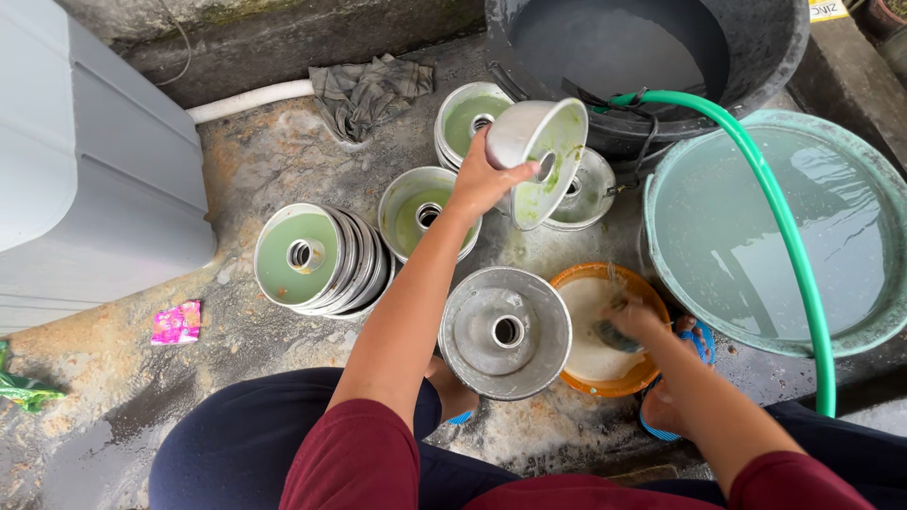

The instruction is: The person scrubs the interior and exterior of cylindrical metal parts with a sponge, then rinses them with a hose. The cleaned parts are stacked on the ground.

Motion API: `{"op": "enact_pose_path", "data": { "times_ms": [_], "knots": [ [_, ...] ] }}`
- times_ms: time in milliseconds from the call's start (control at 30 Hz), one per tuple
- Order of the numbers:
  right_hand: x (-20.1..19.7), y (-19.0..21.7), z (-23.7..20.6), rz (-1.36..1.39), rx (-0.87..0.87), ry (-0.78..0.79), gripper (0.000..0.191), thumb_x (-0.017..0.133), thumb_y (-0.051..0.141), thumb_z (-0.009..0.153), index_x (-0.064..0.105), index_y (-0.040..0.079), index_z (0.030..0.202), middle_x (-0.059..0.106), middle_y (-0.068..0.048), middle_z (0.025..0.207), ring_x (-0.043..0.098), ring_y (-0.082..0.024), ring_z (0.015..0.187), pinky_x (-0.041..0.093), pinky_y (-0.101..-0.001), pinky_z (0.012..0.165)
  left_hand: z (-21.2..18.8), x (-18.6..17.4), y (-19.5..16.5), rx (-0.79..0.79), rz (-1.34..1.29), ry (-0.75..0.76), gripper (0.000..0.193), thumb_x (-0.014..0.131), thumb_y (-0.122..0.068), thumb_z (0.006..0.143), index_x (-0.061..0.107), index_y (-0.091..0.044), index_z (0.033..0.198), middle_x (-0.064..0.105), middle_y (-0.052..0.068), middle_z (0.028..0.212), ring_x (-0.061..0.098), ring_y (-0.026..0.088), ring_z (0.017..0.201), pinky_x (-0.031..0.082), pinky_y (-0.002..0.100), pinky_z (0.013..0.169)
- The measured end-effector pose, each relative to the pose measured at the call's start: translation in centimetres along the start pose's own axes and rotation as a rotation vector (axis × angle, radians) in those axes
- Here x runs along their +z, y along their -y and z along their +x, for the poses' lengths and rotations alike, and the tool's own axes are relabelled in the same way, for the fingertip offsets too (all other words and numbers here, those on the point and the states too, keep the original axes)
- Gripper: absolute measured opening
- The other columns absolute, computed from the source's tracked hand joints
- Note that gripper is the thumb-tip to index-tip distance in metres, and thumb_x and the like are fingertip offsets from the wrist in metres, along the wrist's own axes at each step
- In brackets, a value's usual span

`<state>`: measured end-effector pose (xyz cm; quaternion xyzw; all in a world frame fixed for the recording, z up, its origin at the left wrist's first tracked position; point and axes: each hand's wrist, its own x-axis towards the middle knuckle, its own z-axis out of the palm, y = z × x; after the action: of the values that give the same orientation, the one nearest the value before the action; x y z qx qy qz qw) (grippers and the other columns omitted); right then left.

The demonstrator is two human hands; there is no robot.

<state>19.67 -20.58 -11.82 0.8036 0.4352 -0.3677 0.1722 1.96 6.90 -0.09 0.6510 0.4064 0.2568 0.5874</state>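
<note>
- Fingers of the left hand (484,179) grip a metal ring mould (540,159), tilted, smeared green, lifted over the concrete floor (246,161).
- Right hand (631,319) closes its fingers on a scrubber (609,335) dipped in the orange basin (605,382).
- Judged step: soaping up; next calls for bringing scrubber and mould together.
- Stacked dirty moulds (316,257) crowd left; tub (855,335) and green hose (789,236) hem the right.
</note>
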Motion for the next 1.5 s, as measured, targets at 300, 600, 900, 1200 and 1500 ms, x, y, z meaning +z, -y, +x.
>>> {"op": "enact_pose_path", "data": {
  "times_ms": [300,600,900,1200,1500],
  "knots": [
    [6.4,5.8,-0.5,1.064,-0.210,0.001,0.046,0.059,0.026,0.098,0.058,0.010,0.142,0.073,-0.017,0.124,0.076,-0.033,0.094,0.063,-0.0453,0.086,-3.0,2.6,1.3,0.184,-0.156,-0.002,0.111,0.087,-0.006,0.063,0.031,-0.013,0.158,0.050,0.013,0.150,0.051,0.026,0.137,0.044,0.038,0.114],
    [-9.2,7.4,1.7,1.961,-0.741,0.101,0.054,0.072,0.029,0.090,0.057,0.006,0.137,0.064,-0.016,0.130,0.066,-0.029,0.114,0.054,-0.0466,0.100,-4.3,3.9,3.1,0.302,-0.269,-0.185,0.091,0.082,-0.028,0.085,0.031,-0.012,0.159,0.049,0.014,0.152,0.048,0.026,0.140,0.039,0.038,0.118],
    [-12.0,14.0,4.6,0.001,-0.562,-0.832,0.037,0.070,0.022,0.087,0.071,0.018,0.124,0.074,-0.014,0.118,0.068,-0.033,0.119,0.050,-0.0415,0.109,-3.5,4.0,2.5,0.375,-0.558,-0.275,0.074,0.070,-0.036,0.097,0.037,-0.007,0.156,0.043,0.014,0.157,0.041,0.027,0.145,0.031,0.040,0.121],
    [-11.7,15.1,1.6,0.091,-0.639,-0.747,0.044,0.063,0.036,0.090,0.071,0.017,0.128,0.071,-0.024,0.104,0.064,-0.041,0.109,0.048,-0.0483,0.098,-3.8,2.7,3.2,0.368,-0.438,-0.257,0.069,0.067,-0.033,0.098,0.040,-0.009,0.156,0.046,0.012,0.156,0.043,0.025,0.144,0.032,0.038,0.121],
    [-9.9,15.6,3.2,0.722,-1.054,-0.805,0.048,0.063,0.021,0.097,0.051,0.007,0.141,0.063,-0.023,0.127,0.064,-0.039,0.116,0.052,-0.0488,0.100,-2.9,1.4,2.0,0.069,-0.524,-0.252,0.069,0.066,-0.039,0.094,0.044,-0.017,0.156,0.048,0.011,0.156,0.045,0.026,0.141,0.036,0.041,0.113]
  ]
}}
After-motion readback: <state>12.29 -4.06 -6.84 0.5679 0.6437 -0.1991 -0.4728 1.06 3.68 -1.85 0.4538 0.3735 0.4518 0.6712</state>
